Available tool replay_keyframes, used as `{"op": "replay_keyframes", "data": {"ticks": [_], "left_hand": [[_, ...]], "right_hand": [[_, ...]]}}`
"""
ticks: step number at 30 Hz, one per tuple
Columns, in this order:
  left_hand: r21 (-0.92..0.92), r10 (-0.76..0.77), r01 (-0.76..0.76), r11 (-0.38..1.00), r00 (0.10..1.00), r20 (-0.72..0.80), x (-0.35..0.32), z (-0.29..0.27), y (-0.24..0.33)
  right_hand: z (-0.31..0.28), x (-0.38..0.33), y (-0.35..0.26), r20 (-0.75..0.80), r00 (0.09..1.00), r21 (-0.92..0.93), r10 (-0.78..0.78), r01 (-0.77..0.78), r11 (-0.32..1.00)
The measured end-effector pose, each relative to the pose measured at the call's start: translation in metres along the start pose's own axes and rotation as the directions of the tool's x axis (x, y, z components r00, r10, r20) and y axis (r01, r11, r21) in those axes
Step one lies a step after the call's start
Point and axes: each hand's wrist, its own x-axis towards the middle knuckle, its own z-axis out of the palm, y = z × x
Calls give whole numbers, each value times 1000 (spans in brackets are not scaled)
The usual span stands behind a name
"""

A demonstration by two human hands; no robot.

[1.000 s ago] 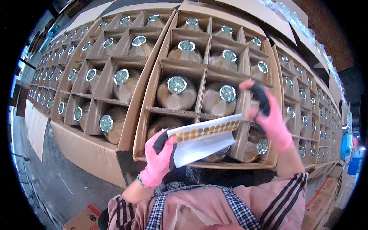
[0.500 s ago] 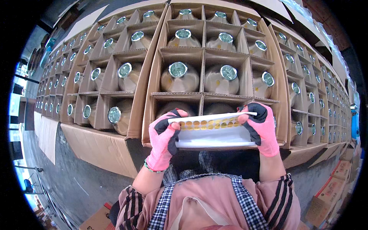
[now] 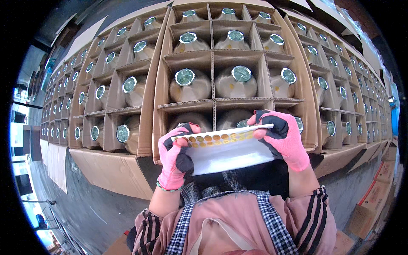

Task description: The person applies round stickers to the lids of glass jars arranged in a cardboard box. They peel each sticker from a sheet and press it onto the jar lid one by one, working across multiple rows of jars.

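Note:
Between my two hands stretches a white sheet of round gold stickers, its upper edge folded over and the gold dots in rows just below the fold. My left hand, in a pink and black glove with bare fingertips, pinches the left end. At the right end my right hand, gloved the same way, grips the sheet a little higher, so it tilts. Just beyond it stands an open cardboard box with dividers, one glass jar with a shiny rim in each visible cell. The sheet and hands partly hide the nearest jars.
More divided boxes of jars flank it, one box at the left and another at the right, with rows running farther back. Closed cartons are stacked at the lower right. Grey floor shows at the lower left.
Both hands and the sheet have shifted slightly left, and the sheet now slants, its left end lower. Its lower part hangs more open. The boxes have shifted left in view.

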Motion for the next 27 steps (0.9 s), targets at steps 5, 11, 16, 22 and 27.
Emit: {"op": "replay_keyframes", "data": {"ticks": [5,11,16,22,27], "left_hand": [[-42,-34,35,999,999,41,0,0,1],[127,-161,148,981,982,96,2,6,16],[198,-66,52,979,996,61,4,13,14],[209,-42,21,978,994,97,7,13,14],[267,-46,20,964,995,93,3,11,13]], "right_hand": [[-5,-8,33,-176,967,-132,-186,164,978],[-6,-1,7,46,993,-51,-108,110,993],[-8,-3,8,47,987,-163,-155,161,973],[-11,-5,26,-97,948,-341,-303,254,905],[-4,4,-11,71,981,-60,180,-176,983]]}}
